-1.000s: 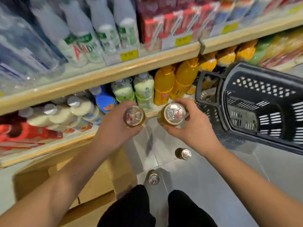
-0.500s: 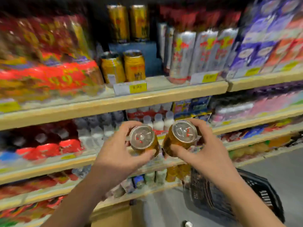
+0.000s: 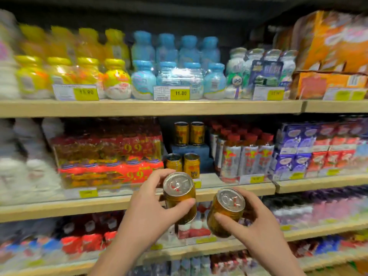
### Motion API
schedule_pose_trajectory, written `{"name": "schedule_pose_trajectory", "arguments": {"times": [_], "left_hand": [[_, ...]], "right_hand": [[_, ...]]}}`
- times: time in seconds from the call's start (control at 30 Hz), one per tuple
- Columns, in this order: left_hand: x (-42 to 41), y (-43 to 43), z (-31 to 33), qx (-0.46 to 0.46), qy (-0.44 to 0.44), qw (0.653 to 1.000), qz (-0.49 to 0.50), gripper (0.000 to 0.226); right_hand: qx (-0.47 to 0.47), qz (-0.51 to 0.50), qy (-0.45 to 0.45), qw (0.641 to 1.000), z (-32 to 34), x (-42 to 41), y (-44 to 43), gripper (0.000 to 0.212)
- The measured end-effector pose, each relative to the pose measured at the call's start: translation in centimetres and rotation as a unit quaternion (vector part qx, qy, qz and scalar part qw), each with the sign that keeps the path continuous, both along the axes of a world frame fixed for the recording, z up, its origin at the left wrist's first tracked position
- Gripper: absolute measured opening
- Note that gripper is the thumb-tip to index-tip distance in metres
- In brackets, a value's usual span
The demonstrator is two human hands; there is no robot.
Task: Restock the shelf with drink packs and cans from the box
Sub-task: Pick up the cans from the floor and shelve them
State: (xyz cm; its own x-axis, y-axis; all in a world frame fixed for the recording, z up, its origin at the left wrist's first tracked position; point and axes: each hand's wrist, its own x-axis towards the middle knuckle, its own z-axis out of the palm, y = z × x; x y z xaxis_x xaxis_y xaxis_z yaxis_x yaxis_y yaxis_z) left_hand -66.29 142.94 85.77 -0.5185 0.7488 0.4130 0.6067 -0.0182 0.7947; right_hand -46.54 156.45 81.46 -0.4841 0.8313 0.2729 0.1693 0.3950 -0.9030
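Nearest the camera, the left hand (image 3: 147, 212) is gripping a gold can (image 3: 179, 198) upright, its fingers (image 3: 159, 178) curled round the wall just under the rim. The right hand (image 3: 256, 226) is holding a second gold can (image 3: 227, 212) tilted toward the first, with thumb and fingers clamped on its side. The two cans are hanging close together in the air, in front of the shelf and not yet on it. That tilt is looking like the first risk: a smooth wall pinched from the side could be slipping, or the cans could be knocking together if both hands are reaching in at once. Just beyond, the shelf edge (image 3: 79, 208) is carrying a yellow price tag (image 3: 196, 184) that a low-carried can may be catching. Behind it, two matching cans (image 3: 183, 163) are standing at the front of a narrow slot, with a strip of bare board to their right. A careless push there could be toppling them or driving them into the blue riser (image 3: 191, 151), where two more cans (image 3: 189, 133) are perching. Red shrink-wrapped packs (image 3: 107, 156) and tall silver bottles (image 3: 247, 156) are crowding the slot on either side. The box is not in view.
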Motion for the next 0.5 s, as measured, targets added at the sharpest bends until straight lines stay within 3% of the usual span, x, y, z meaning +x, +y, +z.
{"name": "schedule_pose_trajectory", "arguments": {"times": [0.5], "left_hand": [[-2.7,9.1,3.7,0.005,0.031,0.999,0.038,0.059]], "right_hand": [[0.032,0.040,0.010,0.999,2.8,-1.8,4.9,0.058]]}}
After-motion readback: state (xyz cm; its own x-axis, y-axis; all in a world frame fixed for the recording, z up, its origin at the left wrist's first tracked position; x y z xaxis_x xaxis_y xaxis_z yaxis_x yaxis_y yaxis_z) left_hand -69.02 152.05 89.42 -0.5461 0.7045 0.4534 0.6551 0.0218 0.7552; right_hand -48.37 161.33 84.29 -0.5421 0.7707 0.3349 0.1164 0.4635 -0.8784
